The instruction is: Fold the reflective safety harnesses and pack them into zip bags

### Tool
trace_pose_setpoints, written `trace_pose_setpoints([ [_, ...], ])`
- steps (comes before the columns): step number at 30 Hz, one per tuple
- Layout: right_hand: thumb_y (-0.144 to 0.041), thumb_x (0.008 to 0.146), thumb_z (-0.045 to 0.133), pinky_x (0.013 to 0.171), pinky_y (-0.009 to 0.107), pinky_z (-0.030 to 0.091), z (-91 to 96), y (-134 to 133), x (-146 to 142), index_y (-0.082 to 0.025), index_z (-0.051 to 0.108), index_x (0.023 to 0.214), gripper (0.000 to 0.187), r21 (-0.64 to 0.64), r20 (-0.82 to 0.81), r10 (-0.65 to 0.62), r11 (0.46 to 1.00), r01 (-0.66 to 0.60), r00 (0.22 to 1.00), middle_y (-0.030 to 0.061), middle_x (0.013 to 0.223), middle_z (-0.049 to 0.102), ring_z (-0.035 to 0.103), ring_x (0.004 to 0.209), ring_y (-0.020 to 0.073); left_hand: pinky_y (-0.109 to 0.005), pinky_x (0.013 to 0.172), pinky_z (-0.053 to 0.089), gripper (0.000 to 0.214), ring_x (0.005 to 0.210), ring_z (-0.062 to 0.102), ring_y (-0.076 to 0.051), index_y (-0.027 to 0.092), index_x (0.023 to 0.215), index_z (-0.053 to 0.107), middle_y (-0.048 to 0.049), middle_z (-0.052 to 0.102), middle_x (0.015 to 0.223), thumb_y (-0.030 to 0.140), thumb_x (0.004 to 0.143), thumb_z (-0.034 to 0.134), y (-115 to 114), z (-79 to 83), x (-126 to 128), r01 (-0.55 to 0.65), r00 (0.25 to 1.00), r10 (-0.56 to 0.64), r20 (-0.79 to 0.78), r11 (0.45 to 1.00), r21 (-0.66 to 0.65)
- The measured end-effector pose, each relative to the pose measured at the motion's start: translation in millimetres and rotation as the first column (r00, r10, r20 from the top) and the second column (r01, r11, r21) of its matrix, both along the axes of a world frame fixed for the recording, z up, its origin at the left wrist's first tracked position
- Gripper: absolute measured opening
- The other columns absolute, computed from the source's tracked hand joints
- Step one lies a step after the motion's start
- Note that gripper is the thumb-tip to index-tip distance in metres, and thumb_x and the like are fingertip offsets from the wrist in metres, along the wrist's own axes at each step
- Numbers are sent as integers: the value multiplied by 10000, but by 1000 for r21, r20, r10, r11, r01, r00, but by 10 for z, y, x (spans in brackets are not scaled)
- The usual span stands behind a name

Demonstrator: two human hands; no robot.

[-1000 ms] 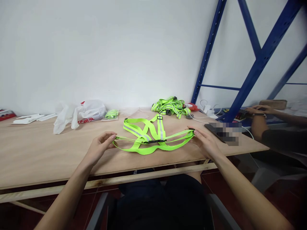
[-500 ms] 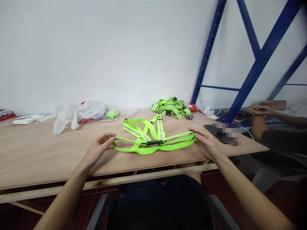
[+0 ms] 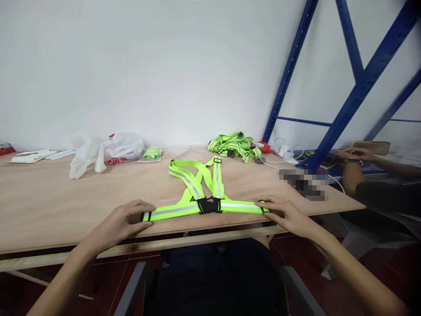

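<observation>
A neon-green reflective harness vest (image 3: 177,210) with silver stripes lies on the tabletop, its waist belt drawn straight along the front. A black buckle (image 3: 209,205) joins the belt at the middle, and two shoulder straps run back from it, crossing behind. My left hand (image 3: 128,219) has thumb and fingers closed around the belt's left end, beside a black slider. At the opposite end, my right hand (image 3: 284,215) grips the belt between thumb and fingers, partly covering another slider.
Behind lie a heap of similar green straps (image 3: 233,145), a packaged green strap bundle (image 3: 152,153) and white plastic bags (image 3: 125,147). White sheets (image 3: 36,156) lie far left. A blurred dark object (image 3: 302,184), white cables and a blue rack post (image 3: 289,66) are right, near another person's hands (image 3: 357,154).
The belt, earlier held up as an open loop, now lies flattened and straight with its buckle facing up. Both hands have moved down toward the table's front edge with it.
</observation>
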State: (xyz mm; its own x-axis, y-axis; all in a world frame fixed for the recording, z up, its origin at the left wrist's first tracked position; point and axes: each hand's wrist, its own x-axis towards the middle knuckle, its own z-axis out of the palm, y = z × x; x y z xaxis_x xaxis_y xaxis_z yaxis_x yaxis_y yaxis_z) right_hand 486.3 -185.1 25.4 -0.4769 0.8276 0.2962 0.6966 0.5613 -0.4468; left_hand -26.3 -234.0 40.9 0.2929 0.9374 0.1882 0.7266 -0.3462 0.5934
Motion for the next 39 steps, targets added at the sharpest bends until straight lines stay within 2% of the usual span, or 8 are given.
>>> trace_pose_setpoints([
  [5,-545,937,525,1008,508,500,-20,-65,22,-326,737,1212,411,18,34,-16,1000,15,999,110,1261,679,618,1175,332,-338,926,533,411,1107,635,-296,319,1192,741,-97,655,1243,547,871,625,-3,-53,-43,50,994,-46,-94,998,34],
  [9,-539,933,536,1050,539,469,-54,-89,-10,-315,718,1243,424,42,77,-61,997,58,995,109,1373,623,570,1264,348,-402,1066,448,463,1251,549,-324,339,1277,689,-87,597,1351,563,877,620,-34,38,80,71,983,-49,-179,991,113],
  [12,-525,936,544,1072,549,453,-93,-113,-87,-313,679,1295,438,123,62,-103,988,94,993,106,1406,603,541,1309,346,-425,1101,415,483,1305,510,-314,331,1376,603,-85,555,1422,536,942,541,-69,169,403,106,975,-57,-216,969,223],
  [15,-470,948,545,1063,559,459,-147,-166,-229,-298,653,1315,419,265,39,-135,957,120,990,114,1395,609,542,1310,339,-414,1122,398,458,1338,489,-285,284,1393,575,-93,526,1462,478,986,499,-64,230,882,286,940,-213,-267,918,276],
  [18,-409,952,553,1043,553,478,-215,-233,-413,-289,647,1305,385,400,27,-134,909,112,991,118,1341,641,565,1282,331,-445,1160,354,540,1378,455,-291,238,1448,500,-120,483,1505,460,960,567,3,140,1325,441,879,-344,-329,850,289],
  [21,-323,953,557,1028,528,498,-298,-278,-572,-287,632,1309,365,503,11,-103,860,84,995,112,1281,673,592,1249,315,-536,1184,282,655,1419,404,-331,208,1469,450,-163,449,1526,512,915,624,94,-53,1580,451,862,-326,-388,842,296],
  [26,-269,946,558,1005,542,514,-450,-277,-659,-288,614,1320,378,570,-5,-75,819,64,997,110,1256,687,627,1202,316,-532,1202,235,526,1429,403,-292,244,1451,454,-134,473,1515,363,958,592,168,-269,1631,433,869,-284,-405,833,345],
  [39,-259,949,545,1019,554,517,-503,-248,-649,-293,620,1320,380,560,-6,-62,827,54,998,92,1247,703,643,1189,305,-525,1207,246,590,1425,413,-283,269,1484,421,-117,467,1525,302,928,619,161,-296,1602,421,874,-280,-398,845,330],
])
